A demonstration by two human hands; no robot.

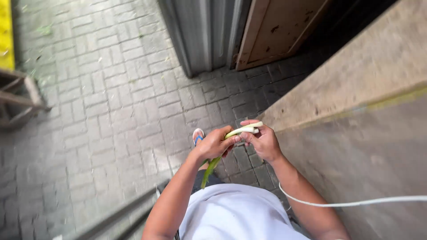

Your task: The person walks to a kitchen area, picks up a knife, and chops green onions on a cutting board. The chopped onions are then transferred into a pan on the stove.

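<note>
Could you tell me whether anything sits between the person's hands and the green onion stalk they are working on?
Nothing visible does: the left hand grips the green onion stalk mid-length, and the right hand pinches its white end directly.

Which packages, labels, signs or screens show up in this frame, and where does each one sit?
None: no package, label, sign or screen shows.
The left hand and right hand hold a pale green stalk over the grey paving.
A plain brown board leans top centre, unmarked.
A yellow strip runs along the left edge, blank.
</note>
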